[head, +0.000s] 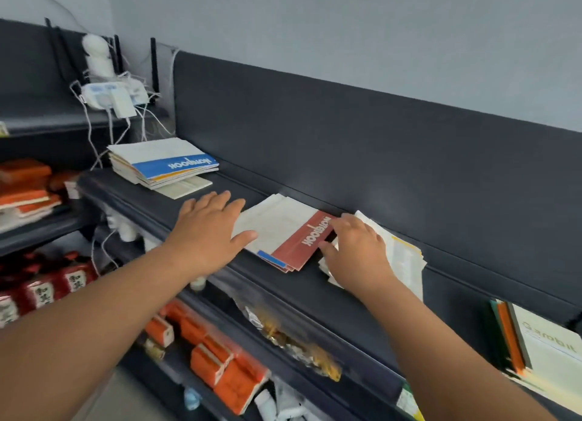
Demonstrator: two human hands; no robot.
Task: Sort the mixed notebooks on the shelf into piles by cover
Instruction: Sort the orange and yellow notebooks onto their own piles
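Filmed from a single head-worn camera, close above the dark shelf (315, 290), facing forward and down toward its back panel (378, 153).

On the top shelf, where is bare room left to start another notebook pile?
Bare shelf lies right of the yellow-edged pile. A smaller gap lies between the blue-banded stack and the red-banded pile, partly under the left hand. It is crowded where the right hand meets both piles.
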